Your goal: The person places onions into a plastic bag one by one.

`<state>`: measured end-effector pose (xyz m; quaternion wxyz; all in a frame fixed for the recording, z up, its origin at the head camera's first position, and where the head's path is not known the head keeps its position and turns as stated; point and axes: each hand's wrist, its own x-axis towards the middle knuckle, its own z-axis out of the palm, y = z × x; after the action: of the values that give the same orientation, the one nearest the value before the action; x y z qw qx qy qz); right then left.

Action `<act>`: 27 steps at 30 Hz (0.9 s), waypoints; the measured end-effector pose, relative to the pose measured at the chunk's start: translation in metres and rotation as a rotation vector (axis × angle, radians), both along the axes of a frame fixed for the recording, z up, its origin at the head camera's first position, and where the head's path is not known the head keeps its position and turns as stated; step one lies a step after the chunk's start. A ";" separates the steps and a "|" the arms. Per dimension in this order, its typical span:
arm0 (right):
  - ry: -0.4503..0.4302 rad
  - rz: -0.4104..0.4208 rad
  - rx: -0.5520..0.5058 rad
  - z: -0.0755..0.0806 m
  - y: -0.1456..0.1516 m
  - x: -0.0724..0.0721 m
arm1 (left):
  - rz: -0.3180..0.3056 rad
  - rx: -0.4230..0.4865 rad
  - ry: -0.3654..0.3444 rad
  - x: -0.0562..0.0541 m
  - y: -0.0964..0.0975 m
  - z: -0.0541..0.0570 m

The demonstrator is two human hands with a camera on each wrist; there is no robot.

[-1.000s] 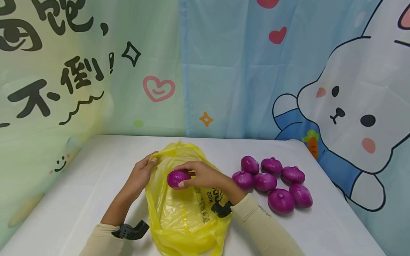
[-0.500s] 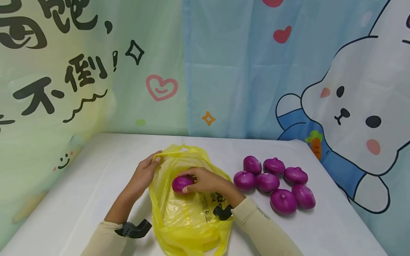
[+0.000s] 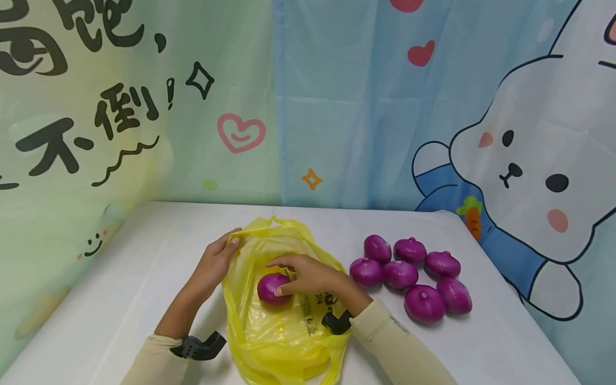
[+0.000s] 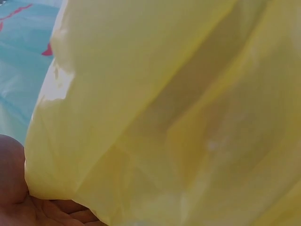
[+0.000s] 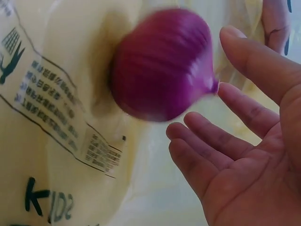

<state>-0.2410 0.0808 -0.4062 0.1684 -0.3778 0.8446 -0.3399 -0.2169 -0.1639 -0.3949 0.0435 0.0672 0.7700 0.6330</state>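
Observation:
A purple onion (image 3: 270, 289) is inside the mouth of a yellow plastic bag (image 3: 260, 342). My right hand (image 3: 310, 275) is over the bag with its fingers spread. In the right wrist view the onion (image 5: 162, 66) looks blurred and sits apart from the fingertips (image 5: 233, 33), its stem end facing the palm. My left hand (image 3: 214, 262) pinches the bag's left rim between thumb and fingers and holds it up. The left wrist view is mostly filled by the bag (image 4: 141, 117), which hides most of that hand.
Several more purple onions (image 3: 401, 274) lie grouped on the white table (image 3: 486, 347) to the right of the bag. A printed curtain (image 3: 327, 107) hangs behind the table. Each wrist wears a black camera mount (image 3: 199, 347).
My right hand has lowered the onion slightly into the bag, and its fingers have opened off it. The left hand keeps its hold on the rim. The grouped onions stay in place.

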 end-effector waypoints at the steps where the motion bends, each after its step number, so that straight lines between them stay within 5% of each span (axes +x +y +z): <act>1: 0.002 -0.002 0.002 0.002 0.001 0.002 | 0.000 0.001 0.000 0.000 0.000 0.000; 14: -0.013 0.011 -0.157 0.027 0.026 0.023 | 0.012 0.003 -0.003 0.001 -0.002 0.002; 27: -0.016 -0.162 -0.331 0.028 0.089 0.033 | 0.011 0.002 -0.010 0.000 -0.003 0.001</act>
<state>-0.2078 0.1700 -0.3779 0.0829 -0.3284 0.8034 -0.4897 -0.2167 -0.1667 -0.3944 0.0438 0.0599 0.7694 0.6345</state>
